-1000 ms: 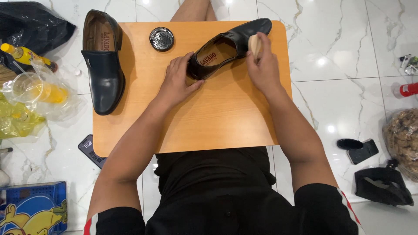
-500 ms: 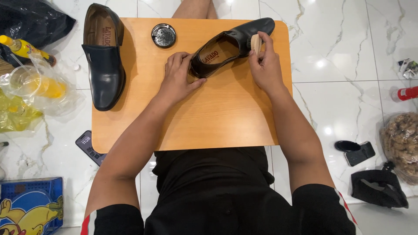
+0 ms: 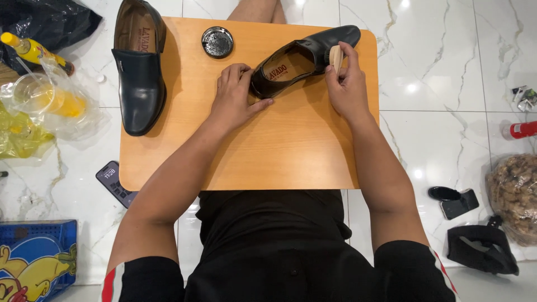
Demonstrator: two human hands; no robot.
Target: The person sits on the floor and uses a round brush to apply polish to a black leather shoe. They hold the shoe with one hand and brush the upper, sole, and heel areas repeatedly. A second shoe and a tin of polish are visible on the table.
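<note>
A black leather shoe (image 3: 313,53) lies on its side across the far part of a small wooden table (image 3: 279,151). My left hand (image 3: 235,98) holds its heel end down against the tabletop. My right hand (image 3: 347,84) grips a small pale wooden brush (image 3: 335,57) and presses it against the shoe's side near the toe. A second black shoe (image 3: 139,67) stands upright at the table's far left corner. An open round tin of polish (image 3: 217,42) sits between the two shoes.
On the marble floor to the left are a black bag (image 3: 50,22), a yellow bottle (image 3: 31,50), clear plastic bags with a cup (image 3: 50,103), a phone (image 3: 114,183) and a blue box (image 3: 36,260). To the right lie a bag of brown pieces (image 3: 514,193), black items and a red can (image 3: 520,130).
My right hand with the brush has shifted slightly along the shoe's side. My left hand keeps its hold on the heel; the view has moved a little.
</note>
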